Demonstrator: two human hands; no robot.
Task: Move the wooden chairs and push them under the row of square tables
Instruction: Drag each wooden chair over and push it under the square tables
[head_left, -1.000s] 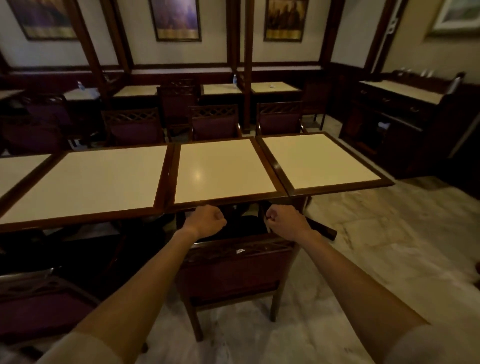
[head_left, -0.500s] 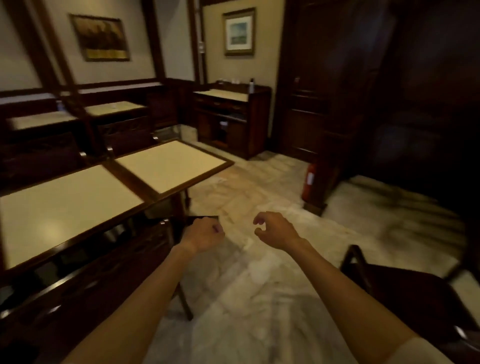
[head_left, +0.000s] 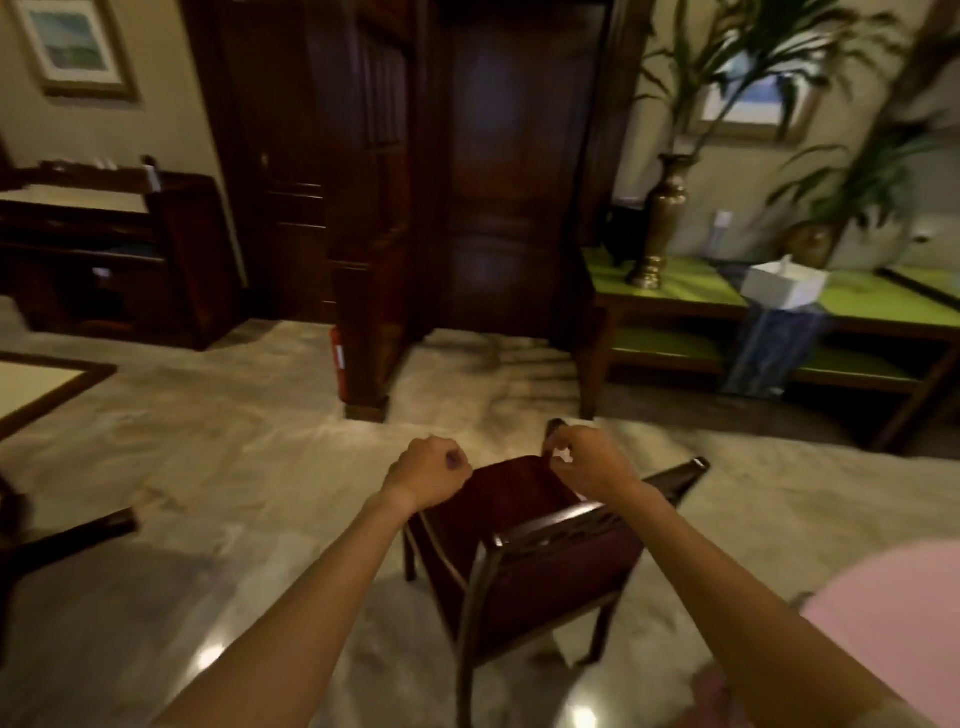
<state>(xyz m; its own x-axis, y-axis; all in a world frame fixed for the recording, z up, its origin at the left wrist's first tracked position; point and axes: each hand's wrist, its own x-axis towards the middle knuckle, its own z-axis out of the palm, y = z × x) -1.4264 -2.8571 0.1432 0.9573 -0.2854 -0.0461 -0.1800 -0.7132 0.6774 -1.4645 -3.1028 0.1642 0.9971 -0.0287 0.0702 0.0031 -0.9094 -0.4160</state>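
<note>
Reaching forward with both arms, I have the left hand (head_left: 428, 470) and the right hand (head_left: 584, 462) held out over a wooden chair (head_left: 524, 561) that stands alone on the marble floor (head_left: 260, 467), near me and right of centre. Both hands are curled into loose fists. The left one closes on nothing that I can see and hangs just beside the left edge of the seat. The right one sits over the far right corner of the chair, close to a dark upright post; the picture is smeared there, so I cannot tell whether its fingers actually pinch the frame or only hover above it.

I judge the arms are held out this way to take the chair by its frame, since it has to be carried or dragged to the tables. Its back faces me and its seat points away, toward the dark wooden door (head_left: 519, 182), so it will need turning before it can slide in.

Only a corner of one square table (head_left: 47, 384) shows, at the far left edge, well apart from the chair. Below it, a dark bar (head_left: 67, 535) juts in low on the left, too dim to name.

Counting what I can: one free chair, two hands, one table corner, one brass vase (head_left: 662, 218) on the green-topped bench (head_left: 691, 291) far right, one white box (head_left: 782, 286) beside it, two framed pictures on the walls
</note>
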